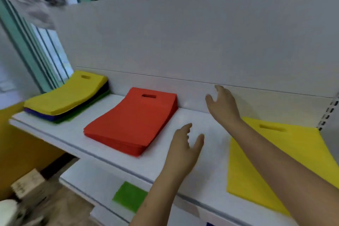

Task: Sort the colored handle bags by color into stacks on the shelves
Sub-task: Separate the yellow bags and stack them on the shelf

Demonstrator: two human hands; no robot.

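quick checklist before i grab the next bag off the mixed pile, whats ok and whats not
1. Both hands free: ok. The left hand and right hand hover above the shelf with relaxed fingers, holding nothing.
2. Mixed pile reachable: ok, at the shelf's far left, yellow bag on top over blue and green layers.
3. Red stack tidy: ok, handle cutouts toward the back panel.
4. Yellow spot started: ok, a yellow bag lies flat at right, partly under the right forearm.
5. Green spot: ok, a green bag lies on the lower shelf.
6. Blue spot: cannot tell.
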